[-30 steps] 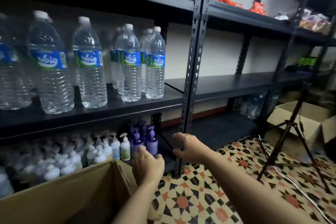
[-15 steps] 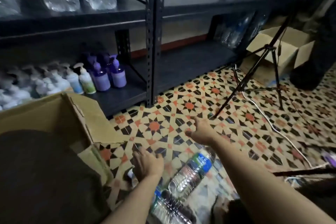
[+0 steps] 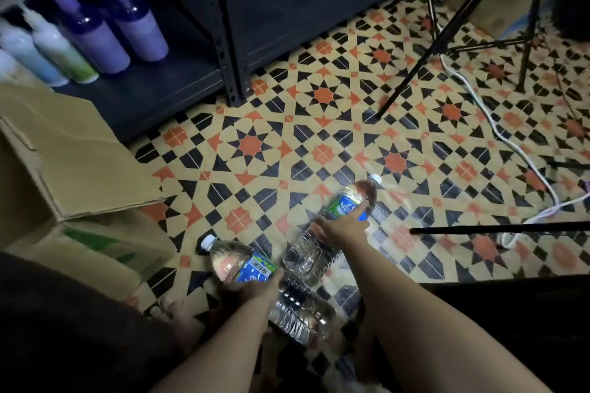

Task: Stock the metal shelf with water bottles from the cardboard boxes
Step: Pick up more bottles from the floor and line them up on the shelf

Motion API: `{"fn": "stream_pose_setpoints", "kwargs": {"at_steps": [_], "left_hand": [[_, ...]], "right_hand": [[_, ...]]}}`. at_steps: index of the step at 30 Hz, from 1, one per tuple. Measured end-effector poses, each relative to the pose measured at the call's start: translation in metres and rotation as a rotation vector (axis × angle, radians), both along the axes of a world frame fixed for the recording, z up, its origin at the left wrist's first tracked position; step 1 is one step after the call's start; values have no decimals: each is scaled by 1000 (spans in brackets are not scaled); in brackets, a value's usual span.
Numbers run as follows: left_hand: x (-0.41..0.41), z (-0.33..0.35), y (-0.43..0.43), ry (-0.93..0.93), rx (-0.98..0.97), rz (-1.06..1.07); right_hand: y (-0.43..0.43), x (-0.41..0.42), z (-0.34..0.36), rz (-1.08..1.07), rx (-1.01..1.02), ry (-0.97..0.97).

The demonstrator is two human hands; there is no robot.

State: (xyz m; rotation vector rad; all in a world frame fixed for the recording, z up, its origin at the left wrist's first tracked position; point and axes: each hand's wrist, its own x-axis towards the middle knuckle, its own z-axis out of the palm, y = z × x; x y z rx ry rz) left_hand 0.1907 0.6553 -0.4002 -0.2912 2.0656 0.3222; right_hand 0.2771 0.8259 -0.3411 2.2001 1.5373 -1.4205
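Two clear water bottles with blue labels lie on the patterned tile floor. My right hand [image 3: 343, 228] lies over the middle of the right bottle [image 3: 332, 233], fingers reaching its label; its white cap points away from me. My left hand [image 3: 255, 289] is under the label end of the left bottle [image 3: 236, 260], gripping it. More clear bottle plastic [image 3: 300, 313] shows between my forearms. A cardboard box [image 3: 73, 166] with an open flap stands at the left. The black metal shelf [image 3: 287, 3] fills the top, its upright post [image 3: 223, 41] reaching the floor.
Purple, green and blue pump bottles [image 3: 95, 38] stand on the bottom shelf at the upper left. Black tripod legs [image 3: 424, 54] and a white cable [image 3: 510, 143] cross the floor at the right. A black rod [image 3: 498, 228] lies low at the right. My bare toes [image 3: 169, 301] show beside the box.
My view dropped from the stocked shelf to the floor. Both hands came down from shelf height onto the two bottles lying on the tiles.
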Motion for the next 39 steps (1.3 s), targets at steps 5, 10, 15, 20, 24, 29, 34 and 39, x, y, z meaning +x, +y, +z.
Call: {"fn": "stream_pose_setpoints", "kwargs": {"at_steps": [5, 10, 15, 20, 24, 29, 34, 39], "left_hand": [[-6, 2, 3, 131, 66, 27], [-38, 35, 30, 204, 199, -113], [-71, 29, 43, 324, 251, -246], [-74, 26, 39, 358, 267, -338], [-66, 24, 39, 226, 289, -230], [-70, 20, 41, 146, 289, -172], [-71, 21, 49, 234, 215, -80], [-61, 17, 61, 269, 209, -54]], "right_hand": [[-6, -1, -36, -397, -85, 60], [3, -3, -38, -426, -192, 103], [5, 5, -34, -166, -212, -50], [-16, 0, -29, 101, -301, -145], [-41, -4, -28, 163, -212, -149], [-53, -3, -34, 80, -37, -137], [-53, -3, -38, 51, 23, -186], [-47, 0, -38, 14, -10, -139]]}}
